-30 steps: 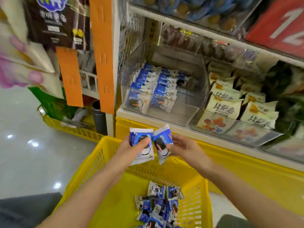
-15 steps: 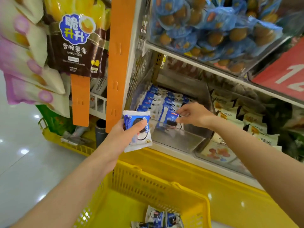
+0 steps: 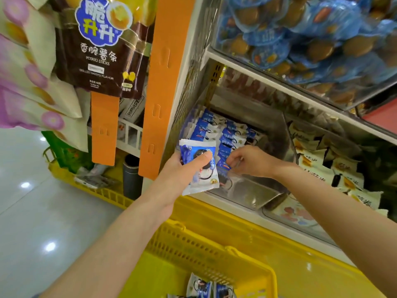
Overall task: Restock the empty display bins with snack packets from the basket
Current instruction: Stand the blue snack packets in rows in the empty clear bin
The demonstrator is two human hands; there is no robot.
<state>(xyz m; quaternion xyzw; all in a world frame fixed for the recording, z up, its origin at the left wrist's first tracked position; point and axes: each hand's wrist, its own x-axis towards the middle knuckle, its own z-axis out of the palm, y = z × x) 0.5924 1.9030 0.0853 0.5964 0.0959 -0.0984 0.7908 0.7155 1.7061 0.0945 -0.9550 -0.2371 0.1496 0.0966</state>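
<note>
My left hand (image 3: 182,168) holds a blue and white snack packet (image 3: 200,168) upright just in front of the clear display bin (image 3: 253,192). My right hand (image 3: 251,161) reaches into that bin, fingers pinched on another blue packet (image 3: 224,165) at the front of the rows of blue packets (image 3: 217,130) standing in the bin's left half. The bin's right half shows bare plastic. The yellow basket (image 3: 206,252) sits below with a few blue packets (image 3: 209,288) at its bottom.
The neighbouring bin on the right holds cream and yellow packets (image 3: 335,168). An upper shelf bin is full of blue-wrapped round snacks (image 3: 300,33). Orange hanging strips (image 3: 163,82) and a brown potato stick bag (image 3: 101,46) hang at left. A second yellow basket (image 3: 90,186) stands on the floor.
Both hands rose from above the basket to the bin. The right hand carried its packet into the bin and lowered it to the front row; the left hand moved its packet closer.
</note>
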